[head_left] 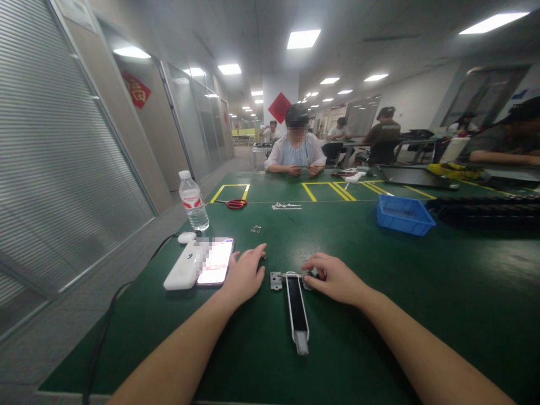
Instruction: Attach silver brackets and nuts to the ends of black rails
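Observation:
A metal bracket [275, 280] lies on the green table in front of me, with a long dark bar [297, 304] in a white frame running from it toward me. The bar's near end is a grey block [301, 342]. My right hand [340, 278] has its thumb and curled fingers closed on the bracket's right end, which they partly hide. To the left of the bracket, my left hand [247, 275] rests with fingers stretched forward, beside a lit phone [216, 261]. A tiny piece shows by its fingertips, too small to make out. Several small rings [256, 229] lie beyond.
A white box-like device [181, 273], a white mouse-shaped item [187, 238] and a water bottle [194, 205] stand at left. Farther off are red-handled scissors [236, 204], thin metal parts [287, 206] and a blue bin [405, 216]. A person [295, 149] sits opposite.

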A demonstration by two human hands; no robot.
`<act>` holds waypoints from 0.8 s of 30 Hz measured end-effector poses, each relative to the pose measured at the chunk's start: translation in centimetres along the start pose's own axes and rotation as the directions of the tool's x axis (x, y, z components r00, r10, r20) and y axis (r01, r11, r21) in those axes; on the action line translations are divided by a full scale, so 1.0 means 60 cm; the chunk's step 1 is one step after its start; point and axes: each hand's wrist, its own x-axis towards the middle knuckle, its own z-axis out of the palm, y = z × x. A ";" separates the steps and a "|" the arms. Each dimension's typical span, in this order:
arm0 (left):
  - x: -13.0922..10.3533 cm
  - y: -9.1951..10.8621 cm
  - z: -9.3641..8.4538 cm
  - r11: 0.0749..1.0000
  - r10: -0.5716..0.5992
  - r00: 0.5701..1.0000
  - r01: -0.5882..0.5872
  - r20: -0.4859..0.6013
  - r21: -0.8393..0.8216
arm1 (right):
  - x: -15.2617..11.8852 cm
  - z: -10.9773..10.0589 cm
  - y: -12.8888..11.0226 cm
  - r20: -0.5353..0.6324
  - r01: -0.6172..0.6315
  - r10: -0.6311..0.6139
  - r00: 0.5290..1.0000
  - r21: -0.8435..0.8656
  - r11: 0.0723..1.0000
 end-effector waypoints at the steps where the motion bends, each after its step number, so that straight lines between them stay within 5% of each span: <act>1: 0.000 0.001 -0.001 1.000 0.002 1.000 -0.002 -0.002 0.000 | 0.000 0.000 0.000 -0.002 -0.001 0.001 1.000 -0.003 1.000; 24: -0.005 0.012 -0.016 0.990 -0.064 0.998 0.061 0.011 0.130 | -0.002 -0.002 -0.001 0.012 -0.011 0.011 1.000 -0.007 1.000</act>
